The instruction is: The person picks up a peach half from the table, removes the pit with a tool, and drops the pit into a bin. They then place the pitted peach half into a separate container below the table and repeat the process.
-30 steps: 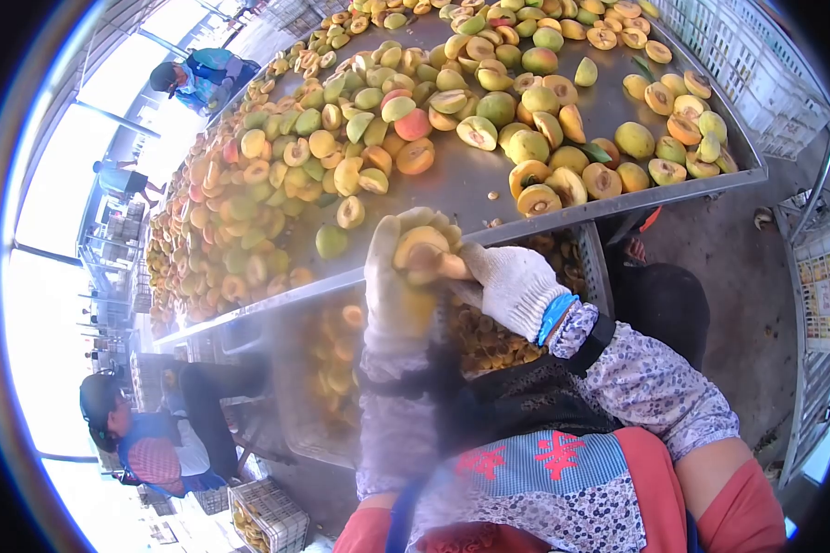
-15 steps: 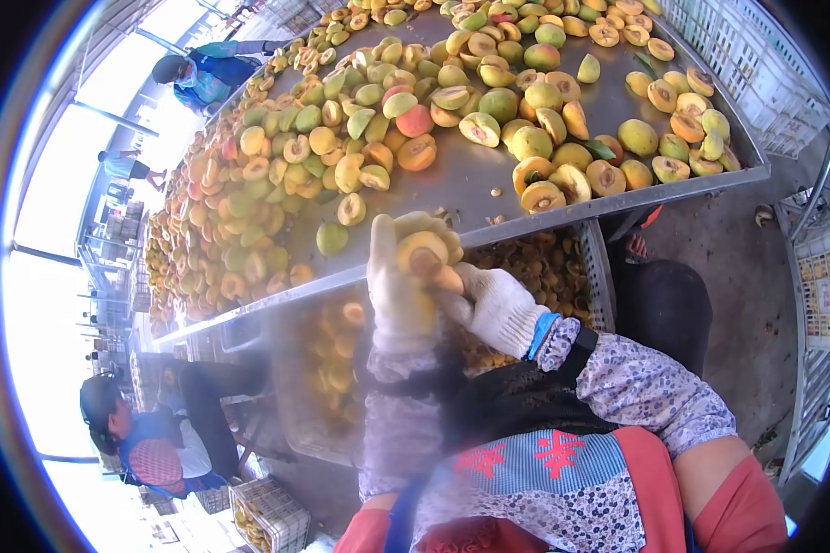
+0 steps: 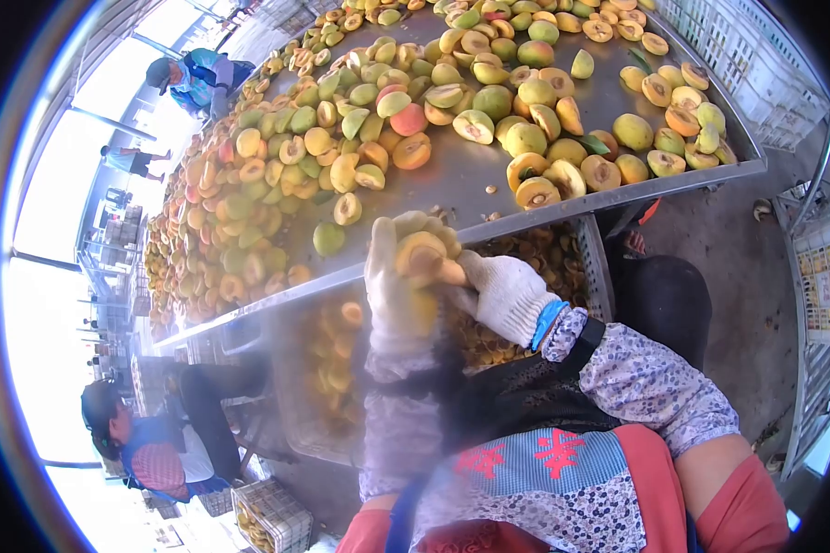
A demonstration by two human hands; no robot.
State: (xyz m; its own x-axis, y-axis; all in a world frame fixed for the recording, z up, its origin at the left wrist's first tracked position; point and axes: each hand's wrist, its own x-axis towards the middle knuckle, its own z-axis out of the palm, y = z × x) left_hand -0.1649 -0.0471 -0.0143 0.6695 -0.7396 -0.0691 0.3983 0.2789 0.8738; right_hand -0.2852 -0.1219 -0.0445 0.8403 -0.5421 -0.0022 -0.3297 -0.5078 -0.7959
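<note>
My left hand (image 3: 406, 276), in a pale work glove, is closed around a halved yellow peach (image 3: 420, 256) with its cut face turned up. My right hand (image 3: 503, 293), in a white knit glove, pinches a short tan piece like a tool handle (image 3: 451, 273) against the peach. The tool's working end, if it has one, is hidden. Both hands are just in front of the metal table's near edge (image 3: 526, 217). Nearby on the table lie a whole greenish peach (image 3: 328, 239) and a peach half (image 3: 348, 209).
Many halved peaches (image 3: 249, 203) heap on the table's left and far sides. Below its edge stands a crate (image 3: 602, 276) of peach pieces. White crates (image 3: 756, 74) stack at the far right. One person (image 3: 171, 442) sits at left; another (image 3: 198, 78) works beyond the table.
My hands keep the same hold on the peach and the tan piece, with barely any shift. The view has moved slightly. The person beyond the table has changed posture.
</note>
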